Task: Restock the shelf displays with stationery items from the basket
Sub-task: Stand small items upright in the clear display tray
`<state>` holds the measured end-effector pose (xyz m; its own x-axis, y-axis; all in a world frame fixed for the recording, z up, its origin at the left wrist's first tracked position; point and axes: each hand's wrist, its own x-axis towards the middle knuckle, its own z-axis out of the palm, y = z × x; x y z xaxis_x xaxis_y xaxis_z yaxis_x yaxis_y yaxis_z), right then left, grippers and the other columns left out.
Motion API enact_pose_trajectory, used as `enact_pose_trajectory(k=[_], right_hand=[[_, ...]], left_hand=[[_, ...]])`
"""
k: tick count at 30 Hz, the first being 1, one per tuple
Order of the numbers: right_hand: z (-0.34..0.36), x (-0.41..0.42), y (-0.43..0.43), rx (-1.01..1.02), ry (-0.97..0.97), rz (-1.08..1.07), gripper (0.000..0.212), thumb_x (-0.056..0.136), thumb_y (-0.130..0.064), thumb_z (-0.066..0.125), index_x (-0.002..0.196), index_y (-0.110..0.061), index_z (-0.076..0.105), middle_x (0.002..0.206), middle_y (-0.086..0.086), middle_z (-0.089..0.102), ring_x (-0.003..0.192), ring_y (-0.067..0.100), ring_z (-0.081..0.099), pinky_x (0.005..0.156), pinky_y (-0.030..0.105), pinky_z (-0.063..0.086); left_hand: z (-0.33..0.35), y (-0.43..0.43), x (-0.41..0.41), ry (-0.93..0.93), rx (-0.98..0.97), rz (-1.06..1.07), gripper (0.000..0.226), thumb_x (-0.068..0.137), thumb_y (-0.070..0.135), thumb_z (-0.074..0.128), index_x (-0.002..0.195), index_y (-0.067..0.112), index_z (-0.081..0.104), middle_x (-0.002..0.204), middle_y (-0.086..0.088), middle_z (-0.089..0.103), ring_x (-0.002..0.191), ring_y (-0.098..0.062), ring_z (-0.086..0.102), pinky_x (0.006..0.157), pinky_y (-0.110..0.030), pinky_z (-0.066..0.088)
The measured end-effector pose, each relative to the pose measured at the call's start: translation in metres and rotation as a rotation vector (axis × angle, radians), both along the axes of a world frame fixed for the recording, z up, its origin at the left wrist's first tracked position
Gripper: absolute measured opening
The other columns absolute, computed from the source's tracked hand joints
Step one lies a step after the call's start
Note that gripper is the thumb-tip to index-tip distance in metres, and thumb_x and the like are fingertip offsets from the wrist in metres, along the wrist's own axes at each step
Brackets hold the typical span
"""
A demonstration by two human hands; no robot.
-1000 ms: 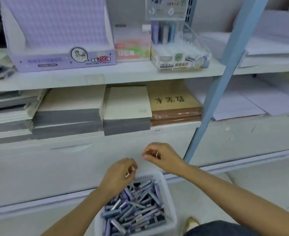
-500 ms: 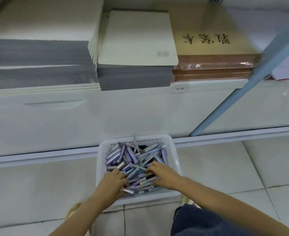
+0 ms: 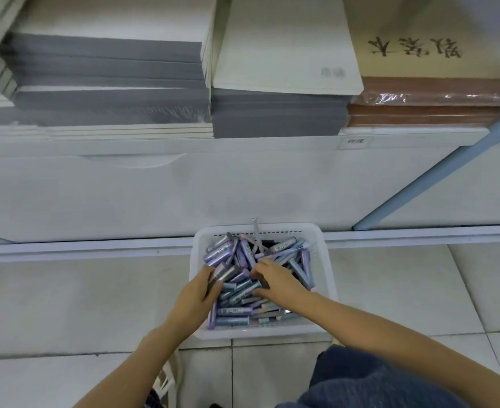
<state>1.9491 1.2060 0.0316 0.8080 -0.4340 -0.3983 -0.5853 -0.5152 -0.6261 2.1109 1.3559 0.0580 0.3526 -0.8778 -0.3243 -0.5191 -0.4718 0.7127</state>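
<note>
Left hand (image 3: 197, 293) is down in the basket (image 3: 328, 275), fingers curled round a couple of tubes (image 3: 237, 312) at the left of the pile. Right hand (image 3: 275, 279) is beside it, fingers bent into the pile; can't tell if it holds any. Shelf (image 3: 242, 184) carries grey-and-white paper stacks (image 3: 110, 69), with brown notebooks (image 3: 428, 113) at right. Basket sits on tile floor (image 3: 80, 304) against the shelf base, full of loose lilac and pale-blue tubes.
</note>
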Motion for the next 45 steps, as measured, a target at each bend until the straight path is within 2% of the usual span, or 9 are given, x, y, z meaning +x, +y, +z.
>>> enact_pose_trajectory(k=[6, 11, 18, 24, 28, 32, 37, 40, 45], right_hand=[[-0.003, -0.003, 0.0, 0.005, -0.01, 0.034, 0.021, 0.089, -0.017, 0.067, 0.108, -0.013, 0.062, 0.11, 0.003, 0.055, 0.097, 0.017, 0.056, 0.081, 0.02, 0.041], [-0.004, -0.006, 0.003, -0.003, 0.028, 0.111, 0.027, 0.09, -0.018, 0.066, 0.115, -0.015, 0.059, 0.116, 0.001, 0.052, 0.103, 0.016, 0.054, 0.087, 0.027, 0.044], [0.026, 0.0, -0.015, 0.116, -0.071, -0.008, 0.018, 0.091, -0.026, 0.065, 0.107, -0.02, 0.065, 0.095, -0.009, 0.059, 0.081, 0.002, 0.056, 0.079, 0.022, 0.049], [0.049, 0.013, -0.01, 0.397, -0.241, -0.178, 0.014, 0.087, -0.022, 0.071, 0.1, -0.019, 0.068, 0.088, -0.006, 0.071, 0.08, 0.004, 0.068, 0.075, 0.018, 0.054], [0.044, 0.026, -0.011, 0.511, -0.274, -0.272, 0.022, 0.085, -0.028, 0.073, 0.106, -0.024, 0.064, 0.097, -0.004, 0.068, 0.087, 0.013, 0.068, 0.08, 0.025, 0.057], [0.022, 0.032, -0.024, 0.218, -0.2, -0.367, 0.044, 0.085, -0.041, 0.07, 0.121, -0.021, 0.053, 0.113, -0.003, 0.058, 0.101, 0.015, 0.058, 0.082, 0.024, 0.049], [-0.006, 0.044, -0.002, -0.008, 0.029, -0.144, 0.091, 0.082, -0.061, 0.063, 0.146, -0.01, 0.025, 0.146, 0.009, 0.031, 0.131, 0.025, 0.037, 0.102, 0.036, 0.041], [-0.013, 0.052, 0.005, -0.019, 0.04, -0.181, 0.085, 0.087, -0.056, 0.059, 0.148, -0.012, 0.019, 0.148, 0.012, 0.023, 0.124, 0.031, 0.045, 0.093, 0.039, 0.048], [-0.014, 0.053, 0.002, -0.051, 0.009, -0.126, 0.036, 0.095, -0.03, 0.059, 0.124, -0.014, 0.044, 0.137, 0.015, 0.034, 0.097, 0.034, 0.056, 0.081, 0.041, 0.05]], left_hand=[[0.002, 0.004, 0.001, 0.1, 0.06, 0.046, 0.011, 0.102, 0.029, 0.043, 0.106, 0.02, 0.047, 0.087, 0.001, 0.065, 0.078, -0.016, 0.064, 0.072, -0.034, 0.055], [0.003, 0.001, 0.002, 0.144, 0.09, 0.057, 0.009, 0.103, 0.027, 0.043, 0.104, 0.02, 0.048, 0.086, 0.002, 0.066, 0.079, -0.014, 0.064, 0.074, -0.029, 0.055], [0.008, -0.004, 0.003, 0.064, 0.014, 0.038, 0.007, 0.096, 0.029, 0.058, 0.09, 0.027, 0.06, 0.072, 0.008, 0.063, 0.066, -0.001, 0.058, 0.061, -0.012, 0.044], [0.025, -0.013, -0.008, 0.44, -0.02, 0.031, 0.023, 0.099, 0.027, 0.05, 0.094, 0.009, 0.063, 0.078, -0.009, 0.065, 0.069, -0.016, 0.061, 0.066, -0.029, 0.054], [0.027, -0.011, -0.008, 0.57, 0.014, 0.053, 0.025, 0.1, 0.023, 0.051, 0.081, 0.007, 0.056, 0.06, 0.001, 0.056, 0.054, -0.011, 0.052, 0.056, -0.02, 0.047], [0.021, -0.008, -0.001, 0.599, 0.014, 0.232, 0.022, 0.1, 0.02, 0.051, 0.085, 0.004, 0.054, 0.062, -0.001, 0.062, 0.056, -0.016, 0.054, 0.055, -0.024, 0.049], [0.014, 0.0, 0.009, 0.565, 0.018, 0.279, 0.03, 0.1, 0.027, 0.05, 0.084, 0.001, 0.05, 0.06, -0.01, 0.057, 0.054, -0.021, 0.051, 0.059, -0.033, 0.046], [0.009, 0.001, 0.008, 0.561, 0.027, 0.301, 0.033, 0.1, 0.028, 0.05, 0.099, -0.005, 0.052, 0.065, -0.01, 0.059, 0.058, -0.021, 0.052, 0.058, -0.029, 0.047], [0.003, 0.0, 0.008, 0.549, 0.03, 0.328, 0.034, 0.099, 0.029, 0.051, 0.105, -0.005, 0.052, 0.07, -0.011, 0.061, 0.062, -0.023, 0.053, 0.059, -0.03, 0.051]])
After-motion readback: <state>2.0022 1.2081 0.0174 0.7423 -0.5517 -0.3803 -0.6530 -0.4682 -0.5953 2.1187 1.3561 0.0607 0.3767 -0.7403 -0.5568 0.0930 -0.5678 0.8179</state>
